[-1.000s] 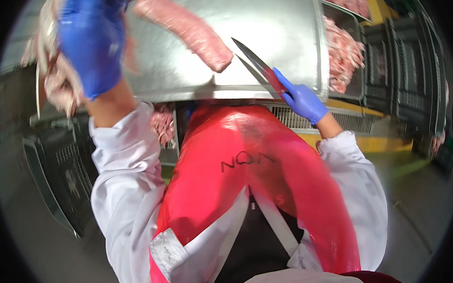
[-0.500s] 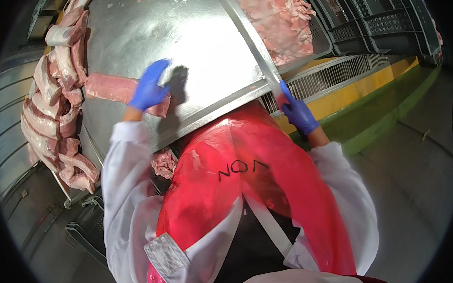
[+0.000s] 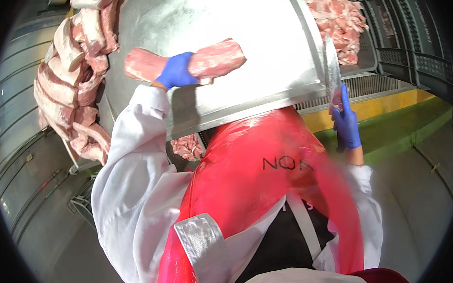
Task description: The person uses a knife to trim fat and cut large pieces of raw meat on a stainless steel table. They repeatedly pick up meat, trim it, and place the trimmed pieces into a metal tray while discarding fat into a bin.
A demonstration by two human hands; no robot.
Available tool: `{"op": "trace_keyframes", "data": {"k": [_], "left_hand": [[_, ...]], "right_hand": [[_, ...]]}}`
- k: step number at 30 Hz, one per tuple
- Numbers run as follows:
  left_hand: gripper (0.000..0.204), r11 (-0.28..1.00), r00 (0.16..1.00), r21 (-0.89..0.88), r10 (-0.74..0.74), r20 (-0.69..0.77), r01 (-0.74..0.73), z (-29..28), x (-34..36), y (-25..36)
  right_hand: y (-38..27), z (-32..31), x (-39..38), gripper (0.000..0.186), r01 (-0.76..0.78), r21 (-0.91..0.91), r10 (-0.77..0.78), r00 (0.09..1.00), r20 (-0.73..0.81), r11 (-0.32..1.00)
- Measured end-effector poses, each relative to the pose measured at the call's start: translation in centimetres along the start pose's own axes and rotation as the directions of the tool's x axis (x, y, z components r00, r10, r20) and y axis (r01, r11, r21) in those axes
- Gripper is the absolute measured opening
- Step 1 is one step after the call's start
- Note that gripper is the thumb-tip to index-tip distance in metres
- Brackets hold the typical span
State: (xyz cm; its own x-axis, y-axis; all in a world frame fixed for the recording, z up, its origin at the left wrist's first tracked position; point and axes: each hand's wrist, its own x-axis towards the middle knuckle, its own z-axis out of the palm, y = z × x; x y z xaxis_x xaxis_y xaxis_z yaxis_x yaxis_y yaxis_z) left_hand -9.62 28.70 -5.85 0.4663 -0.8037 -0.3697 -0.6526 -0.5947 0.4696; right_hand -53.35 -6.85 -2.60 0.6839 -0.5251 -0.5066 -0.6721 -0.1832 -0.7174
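Observation:
My left hand [image 3: 177,71], in a blue glove, is closed around the middle of a long strip of raw meat [image 3: 217,59] above the metal work table [image 3: 264,84]. Pink meat sticks out on both sides of the fingers. Over at the table's right corner, my right hand [image 3: 346,123], also gloved in blue, grips a knife [image 3: 332,66]. Its blade points away from me, beside the table's raised rim, and the handle is mostly hidden in the fist.
Pale meat slabs [image 3: 67,87] lie heaped along the table's left edge. Trimmings fill a crate [image 3: 366,52] beyond the right rim, near stacked dark crates [image 3: 404,37]. More trimmings [image 3: 188,147] show below the table's front edge. A yellow beam [image 3: 386,104] runs at the right.
My left hand has closed on the meat strip and shifted it rightward, away from the heap. The right hand has turned the knife so its blade now shows. The view has also shifted.

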Motion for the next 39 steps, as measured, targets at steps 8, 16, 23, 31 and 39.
{"op": "trace_keyframes", "data": {"k": [8,16,23,31,39], "left_hand": [[0.053,0.985,0.927,0.161,-0.001,-0.376,0.066,-1.3,7.4,-1.9],[0.096,1.000,0.997,-0.020,-0.002,-0.080,0.000,5.2,-7.8,1.9],[0.061,0.931,0.977,0.362,0.039,-0.212,0.041,1.2,0.0,-0.5],[0.030,0.822,0.871,0.565,0.325,-0.368,-0.068,9.1,8.2,11.7],[0.020,0.793,0.878,0.609,0.277,-0.389,0.019,9.1,10.2,11.8]], "right_hand": [[-1.9,4.2,-0.9,0.078,-0.085,0.366,0.094,0.996,-0.005,0.927],[-1.3,6.2,0.1,0.079,-0.042,0.491,0.068,0.997,-0.036,0.870],[-2.3,5.1,3.9,0.082,0.015,0.480,-0.030,0.999,0.023,0.877],[-1.4,3.3,4.6,0.081,0.056,0.518,-0.070,0.997,0.009,0.854],[0.1,2.8,6.6,0.080,0.059,0.432,-0.085,0.995,0.042,0.900]]}}
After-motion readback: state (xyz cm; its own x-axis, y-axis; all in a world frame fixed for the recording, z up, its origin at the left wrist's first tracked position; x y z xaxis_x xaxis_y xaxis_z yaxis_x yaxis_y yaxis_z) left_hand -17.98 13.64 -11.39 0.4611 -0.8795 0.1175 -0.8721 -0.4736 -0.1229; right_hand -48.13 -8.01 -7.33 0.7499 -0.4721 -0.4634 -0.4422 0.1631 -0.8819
